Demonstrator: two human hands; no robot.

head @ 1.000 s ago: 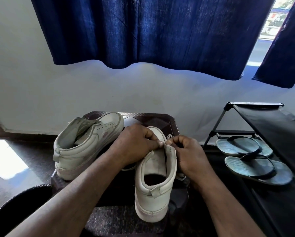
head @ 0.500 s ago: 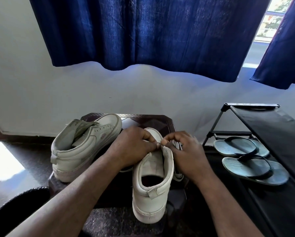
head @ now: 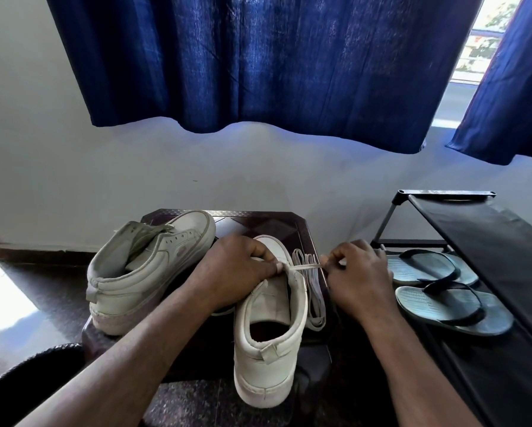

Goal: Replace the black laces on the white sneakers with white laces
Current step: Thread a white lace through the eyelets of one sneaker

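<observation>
Tautly, white lace (head: 304,266) between left hand (head: 237,269), right hand (head: 357,272)

The sole camera sits on the person's head, on the near side of the counter (head: 252,221), looking forward and down at close range over the left hand (head: 237,269) and right hand (head: 357,278); beyond the counter it faces the wall (head: 73,180) and curtain (head: 258,57).

My table (head: 292,224) is small and crowded. The left sneaker (head: 153,272) fills its left side. The middle sneaker (head: 270,349), gripped by my left hand (head: 233,272), sits at the centre. The white lace (head: 314,291) lies slack just right of it, and one stretch runs taut across to my pinching right hand (head: 357,272). The shoe rack (head: 474,229) with flip-flops (head: 443,306) stands close on the right. Bare tabletop shows beyond the toes, before the wall (head: 258,180).
</observation>
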